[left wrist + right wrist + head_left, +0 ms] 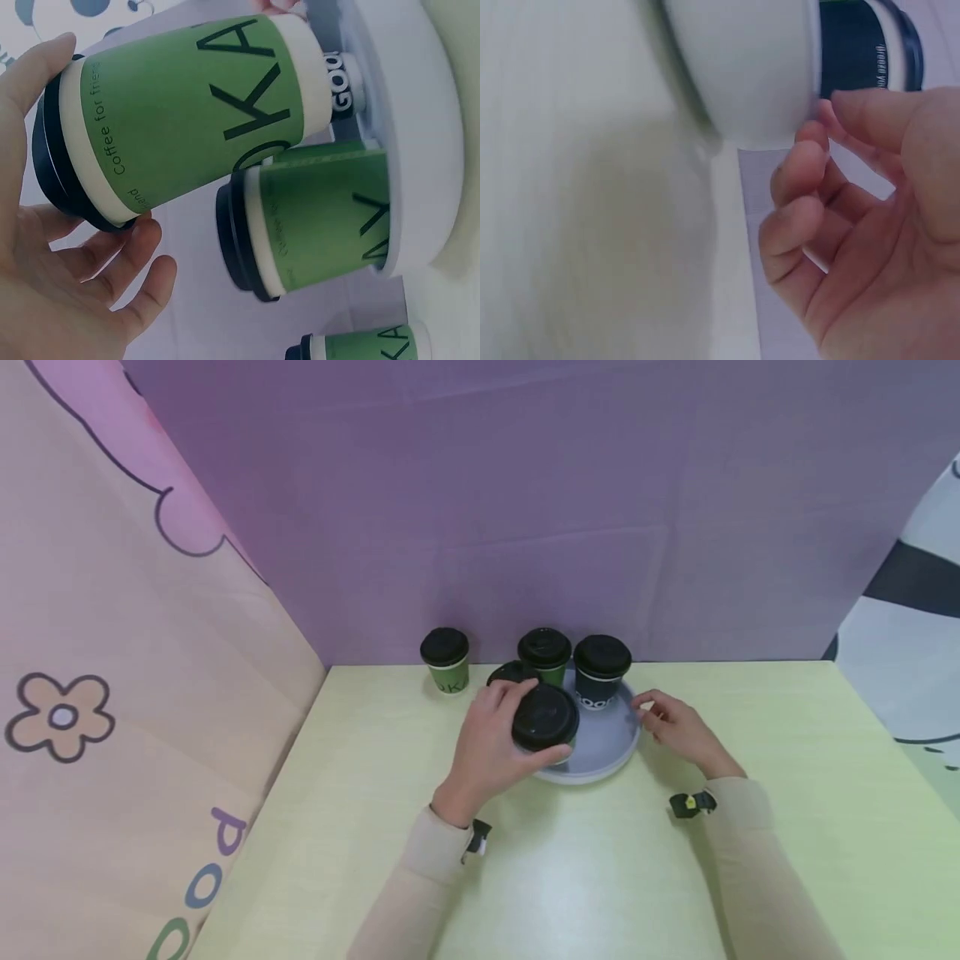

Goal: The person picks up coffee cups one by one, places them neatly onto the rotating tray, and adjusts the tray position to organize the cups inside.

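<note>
above the near left part of the grey tray (607,743), the held green cup (546,717) hangs in the left hand (489,742), and there's the hold: thumb along one side of the black lid, fingers bent round the other, base up off the tray. across we go to the right hand (678,728), sitting at the tray's right rim, well apart from that cup, fingers curled, thumb and forefinger close together; whether they pinch the rim or merely touch it, you can't tell from these angles! just inside those fingertips, on the tray, stands the dark cup (602,662), with the rear green cup (545,650) right next to it. and look at the crowding on the left: the half-hidden cup (512,672) shows little but its lid past the left hand, body blocked from the head view. out on the table (360,777), the lone green cup (445,658) stands apart from the tray, cut off by the lower edge in the left wrist view. lettering's tough going too: the held green cup's big word runs out of sight round the curve, and from the right wrist the dark cup is partly behind the rim, its small print barely readable.
</note>
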A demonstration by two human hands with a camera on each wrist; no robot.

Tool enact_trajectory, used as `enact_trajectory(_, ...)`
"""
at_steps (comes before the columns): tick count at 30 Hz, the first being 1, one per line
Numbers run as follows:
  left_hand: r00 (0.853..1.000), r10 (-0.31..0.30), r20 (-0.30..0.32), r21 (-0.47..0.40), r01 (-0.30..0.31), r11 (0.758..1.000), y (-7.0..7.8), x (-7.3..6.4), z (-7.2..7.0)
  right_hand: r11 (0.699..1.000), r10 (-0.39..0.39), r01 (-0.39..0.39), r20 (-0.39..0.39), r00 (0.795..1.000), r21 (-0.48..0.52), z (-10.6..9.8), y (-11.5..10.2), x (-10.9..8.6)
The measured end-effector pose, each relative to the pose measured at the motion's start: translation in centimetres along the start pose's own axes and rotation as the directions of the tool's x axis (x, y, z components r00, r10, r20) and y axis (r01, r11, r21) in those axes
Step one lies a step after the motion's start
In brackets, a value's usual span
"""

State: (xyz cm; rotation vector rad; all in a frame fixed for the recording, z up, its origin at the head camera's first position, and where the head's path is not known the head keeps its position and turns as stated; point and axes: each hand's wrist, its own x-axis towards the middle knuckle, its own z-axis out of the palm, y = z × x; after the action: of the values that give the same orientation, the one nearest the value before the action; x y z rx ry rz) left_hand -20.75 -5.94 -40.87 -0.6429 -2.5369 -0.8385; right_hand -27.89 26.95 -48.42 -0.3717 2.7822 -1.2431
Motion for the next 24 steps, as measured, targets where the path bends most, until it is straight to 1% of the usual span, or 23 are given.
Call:
enact_trajectory(4,0.999,0.050,-0.011,0.061,-0.050,0.997,0.3,0.0,0.9,0.999,-0.010,0.009,-0.038,0.999,-0.036,0.5,0.8,0.2)
enact_trajectory(9,0.996,0.088,-0.022,0.114,-0.085,0.990,0.7,0.0,2.1,1.000,-0.009,0.008,-0.042,0.999,-0.030,0.8,1.3,0.3)
enact_trajectory(15,0.994,0.105,-0.018,0.160,-0.101,0.982,1.0,-0.2,3.1,1.000,-0.004,0.004,-0.035,0.999,-0.009,0.9,1.3,0.3)
enact_trajectory(24,0.995,0.103,-0.004,0.219,-0.100,0.971,0.9,-0.4,4.3,1.000,0.004,-0.004,-0.015,1.000,0.016,1.0,1.0,0.1)
